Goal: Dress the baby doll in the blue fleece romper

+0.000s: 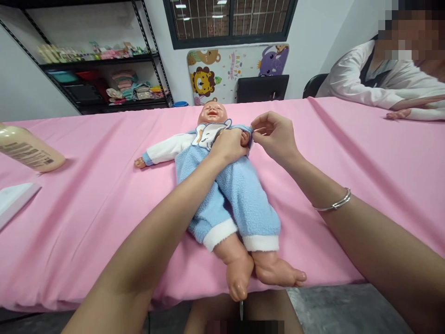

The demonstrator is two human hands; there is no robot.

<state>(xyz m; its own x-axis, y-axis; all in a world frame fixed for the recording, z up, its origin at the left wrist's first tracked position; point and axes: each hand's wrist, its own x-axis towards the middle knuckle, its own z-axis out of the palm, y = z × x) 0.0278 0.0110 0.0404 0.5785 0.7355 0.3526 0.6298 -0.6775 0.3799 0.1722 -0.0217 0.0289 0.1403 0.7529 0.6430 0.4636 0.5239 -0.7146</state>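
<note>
A baby doll (213,111) lies on its back, head away from me, in a fluffy blue romper (250,199) with white cuffs and an animal face on the chest. Its arm on my left is stretched out in a white sleeve (170,149). My left hand (227,146) is closed around the doll's other arm at the chest, the small doll hand (245,138) showing beside my fingers. With thumb and fingers pinched, my right hand (274,137) holds the blue edge of the garment's sleeve (247,129) just beside that doll hand. The doll's bare feet (239,276) reach the table's near edge.
Pink cloth (333,153) covers the table. At the left lie a beige bottle (31,148) and a white flat box (15,199). Another person's arm (375,93) rests on the far right. Behind stand a black shelf (100,62) and a dark monitor (262,88).
</note>
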